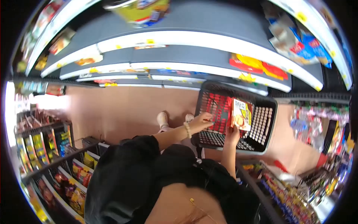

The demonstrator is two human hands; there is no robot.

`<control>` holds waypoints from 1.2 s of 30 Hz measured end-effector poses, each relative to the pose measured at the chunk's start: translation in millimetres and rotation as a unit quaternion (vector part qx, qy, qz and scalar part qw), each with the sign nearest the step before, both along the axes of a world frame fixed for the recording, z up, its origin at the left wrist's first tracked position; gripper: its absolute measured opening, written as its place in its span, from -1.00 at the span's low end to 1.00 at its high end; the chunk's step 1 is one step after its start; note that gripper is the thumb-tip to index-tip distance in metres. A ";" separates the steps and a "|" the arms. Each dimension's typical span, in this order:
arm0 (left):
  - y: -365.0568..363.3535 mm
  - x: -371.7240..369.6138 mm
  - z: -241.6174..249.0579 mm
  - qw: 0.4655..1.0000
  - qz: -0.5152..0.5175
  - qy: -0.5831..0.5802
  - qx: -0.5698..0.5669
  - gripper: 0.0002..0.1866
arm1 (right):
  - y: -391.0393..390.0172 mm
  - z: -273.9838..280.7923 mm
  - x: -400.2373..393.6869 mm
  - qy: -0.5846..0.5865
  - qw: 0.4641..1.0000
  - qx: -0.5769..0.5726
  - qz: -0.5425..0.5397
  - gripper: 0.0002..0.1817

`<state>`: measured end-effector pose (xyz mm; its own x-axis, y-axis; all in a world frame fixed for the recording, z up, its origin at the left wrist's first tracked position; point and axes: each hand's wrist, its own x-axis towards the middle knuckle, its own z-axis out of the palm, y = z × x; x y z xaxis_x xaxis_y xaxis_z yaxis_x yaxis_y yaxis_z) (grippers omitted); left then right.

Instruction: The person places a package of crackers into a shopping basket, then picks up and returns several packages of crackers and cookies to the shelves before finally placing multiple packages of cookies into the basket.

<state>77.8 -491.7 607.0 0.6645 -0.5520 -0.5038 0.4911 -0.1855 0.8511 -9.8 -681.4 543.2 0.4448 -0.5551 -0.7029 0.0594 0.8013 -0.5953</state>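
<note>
A box-like food packet [241,114], with a red edge and a yellow-and-white front, is in my right hand [232,136]. My right hand is closed on its near end, holding it above the black shopping cart [257,147]. Over the cart's left side is my left hand [201,121], with a beaded bracelet [188,130] at the wrist. Its fingers are loosely bent and a little apart, and I see nothing in them. Just beyond its fingertips is a red slotted panel [217,112] inside the cart.
Long shelves [209,39] curve across the front, holding a yellow tub [143,13], red-and-yellow packs [257,66] and blue-and-white bags [298,43]. Racks of packets [74,179] stand behind on the left, with more goods [287,194] on the right. My shoes [162,118] are on the brown floor [112,112].
</note>
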 end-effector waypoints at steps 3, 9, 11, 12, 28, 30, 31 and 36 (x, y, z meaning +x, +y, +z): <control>11.0 7.1 3.3 0.998 0.021 0.042 -0.032 -0.42 | 48.9 55.0 7.3 -0.041 0.997 -0.042 0.051 -0.84; 81.0 34.4 69.4 0.976 0.101 0.070 -0.179 -0.47 | 156.3 117.6 34.5 -0.094 0.973 -0.130 0.164 -0.88; 107.1 45.5 40.0 0.959 0.106 0.050 -0.258 -0.54 | 198.8 131.8 50.5 -0.132 0.965 -0.133 0.185 -0.92; 124.3 48.9 37.8 0.962 0.144 0.026 -0.231 -0.55 | 215.9 122.8 55.7 -0.144 0.962 -0.128 0.196 -0.92; 312.0 183.6 72.0 0.956 0.155 -0.137 -0.209 -0.59 | 272.3 143.2 197.4 -0.061 0.900 -0.237 0.361 -0.33; 313.7 205.6 73.2 0.954 0.137 -0.121 -0.237 -0.55 | 264.9 139.5 223.8 -0.042 0.862 -0.285 0.417 -0.45; 315.3 220.1 67.4 0.960 0.127 -0.123 -0.216 -0.55 | 261.5 135.0 238.3 -0.032 0.841 -0.314 0.439 -0.51; 310.9 273.2 52.4 0.968 0.153 -0.199 0.011 -0.67 | 263.3 100.5 309.9 -0.061 0.818 -0.427 0.380 -0.72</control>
<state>351.0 -180.8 659.4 0.9391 -0.2899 -0.1847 0.1610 -0.1038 0.9815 300.0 -418.2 643.6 0.9276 -0.3511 -0.1275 -0.1618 -0.0698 -0.9844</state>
